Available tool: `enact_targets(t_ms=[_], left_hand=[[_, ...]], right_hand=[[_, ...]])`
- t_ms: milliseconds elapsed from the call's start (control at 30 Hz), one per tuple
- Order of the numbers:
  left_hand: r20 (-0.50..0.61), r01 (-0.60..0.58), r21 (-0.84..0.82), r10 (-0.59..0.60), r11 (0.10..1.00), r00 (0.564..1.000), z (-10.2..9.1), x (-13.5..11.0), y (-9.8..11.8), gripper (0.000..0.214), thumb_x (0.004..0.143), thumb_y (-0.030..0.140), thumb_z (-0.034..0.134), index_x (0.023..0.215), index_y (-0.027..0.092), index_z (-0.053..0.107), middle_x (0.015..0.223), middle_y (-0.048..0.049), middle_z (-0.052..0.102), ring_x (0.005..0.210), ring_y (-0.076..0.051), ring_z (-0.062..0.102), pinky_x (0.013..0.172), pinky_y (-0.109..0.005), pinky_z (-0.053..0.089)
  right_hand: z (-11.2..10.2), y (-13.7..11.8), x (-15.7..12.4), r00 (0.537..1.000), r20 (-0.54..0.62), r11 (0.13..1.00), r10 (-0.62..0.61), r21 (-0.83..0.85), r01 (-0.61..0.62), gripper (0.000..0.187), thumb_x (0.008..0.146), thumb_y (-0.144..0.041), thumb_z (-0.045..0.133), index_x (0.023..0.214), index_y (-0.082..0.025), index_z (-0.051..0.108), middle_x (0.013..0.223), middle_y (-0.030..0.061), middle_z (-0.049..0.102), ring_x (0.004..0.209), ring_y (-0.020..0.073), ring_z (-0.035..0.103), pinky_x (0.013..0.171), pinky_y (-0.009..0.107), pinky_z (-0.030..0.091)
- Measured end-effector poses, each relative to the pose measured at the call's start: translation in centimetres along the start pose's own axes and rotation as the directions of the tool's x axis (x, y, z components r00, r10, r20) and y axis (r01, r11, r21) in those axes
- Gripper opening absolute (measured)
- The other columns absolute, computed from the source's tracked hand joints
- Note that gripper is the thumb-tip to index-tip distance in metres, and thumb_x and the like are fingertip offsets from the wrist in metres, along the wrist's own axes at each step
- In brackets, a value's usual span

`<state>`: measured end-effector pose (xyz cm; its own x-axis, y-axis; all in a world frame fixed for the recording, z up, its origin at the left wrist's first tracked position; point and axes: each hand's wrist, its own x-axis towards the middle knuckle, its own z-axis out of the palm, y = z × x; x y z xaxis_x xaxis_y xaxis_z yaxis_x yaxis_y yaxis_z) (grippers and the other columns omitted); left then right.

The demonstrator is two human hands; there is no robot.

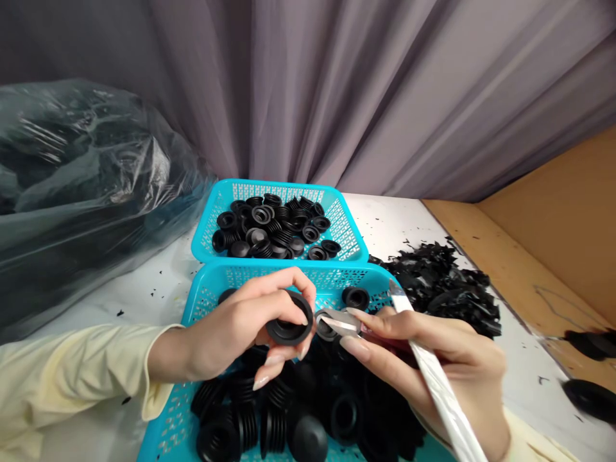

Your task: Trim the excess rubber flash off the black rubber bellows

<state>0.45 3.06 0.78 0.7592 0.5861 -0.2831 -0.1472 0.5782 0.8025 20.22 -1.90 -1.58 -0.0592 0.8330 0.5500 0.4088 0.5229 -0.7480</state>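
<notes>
My left hand (240, 321) is closed around a black rubber bellows boot (289, 337), its round open rim turned up and a finger over the edge. Close beside that rim, my right hand (433, 359) grips small metal snips (342, 322), their short blades apart and pointing left. A slim tool with a white-wrapped handle (436, 378) and a dark tip also lies between the fingers of this hand. Whether the snips touch the boot is unclear. Below both hands, a blue basket (166, 410) holds many ribbed black boots (219, 436).
Behind it stands a second blue basket (359, 240) of similar boots. Black rubber scraps (447, 282) are heaped at the right on the white table (385, 218). A clear plastic bag (86, 192) bulges at the left. A grey curtain (308, 90) hangs behind; a cardboard panel (568, 199) stands right.
</notes>
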Motion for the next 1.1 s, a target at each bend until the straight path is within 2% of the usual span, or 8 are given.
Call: enact_targets(t_ms=[100,200,467,767,1100], left_hand=[[0.01,0.041,-0.04,-0.041,0.998,0.999,0.0,-0.1,0.2,0.007,0.08,0.013,0.044,0.078,0.017,0.049,0.053,0.0035,0.05,0.037,-0.004,0.034,0.029,-0.009,0.035],[0.027,0.115,-0.041,-0.114,0.993,0.993,0.0,-0.2,0.4,0.005,0.079,0.014,0.044,0.079,0.018,0.048,0.052,0.0039,0.05,0.036,-0.004,0.029,0.028,-0.008,0.031],[0.025,0.22,0.047,-0.221,0.974,0.975,0.1,-0.2,0.9,0.007,0.073,0.019,0.051,0.079,0.019,0.046,0.047,0.006,0.049,0.033,-0.002,0.021,0.027,-0.007,0.023],[-0.015,0.26,0.078,-0.259,0.963,0.966,0.0,-0.1,1.1,0.012,0.068,0.022,0.058,0.077,0.018,0.051,0.044,0.0061,0.049,0.032,-0.002,0.023,0.027,-0.009,0.02],[-0.035,0.213,0.136,-0.21,0.967,0.977,0.2,-0.1,1.0,0.009,0.065,0.021,0.055,0.073,0.017,0.053,0.042,0.0054,0.048,0.032,-0.003,0.026,0.029,-0.01,0.017]], right_hand=[[0.0,0.1,0.2,0.999,0.033,1.0,-0.004,0.01,0.004,0.011,0.072,-0.017,0.078,0.071,-0.019,0.068,0.056,0.0004,0.07,0.039,0.0119,0.057,0.036,0.021,0.045],[-0.1,0.0,0.4,0.996,0.087,1.0,-0.022,0.016,0.021,0.013,0.072,-0.015,0.078,0.066,-0.016,0.066,0.051,0.001,0.065,0.038,0.0117,0.054,0.036,0.022,0.045],[-0.2,-0.2,0.5,0.986,0.153,0.996,-0.074,0.054,0.066,0.009,0.073,-0.013,0.076,0.071,-0.016,0.068,0.049,-0.002,0.058,0.036,0.0092,0.047,0.034,0.021,0.042],[-0.4,-0.4,0.4,0.982,0.148,0.992,-0.119,0.048,0.113,0.008,0.073,-0.01,0.076,0.075,-0.015,0.071,0.048,-0.0016,0.058,0.035,0.0092,0.047,0.034,0.021,0.043],[-0.2,-0.5,0.3,0.98,0.14,0.99,-0.139,0.019,0.138,0.005,0.075,-0.015,0.075,0.075,-0.016,0.071,0.047,-0.0017,0.058,0.034,0.009,0.047,0.033,0.021,0.042]])
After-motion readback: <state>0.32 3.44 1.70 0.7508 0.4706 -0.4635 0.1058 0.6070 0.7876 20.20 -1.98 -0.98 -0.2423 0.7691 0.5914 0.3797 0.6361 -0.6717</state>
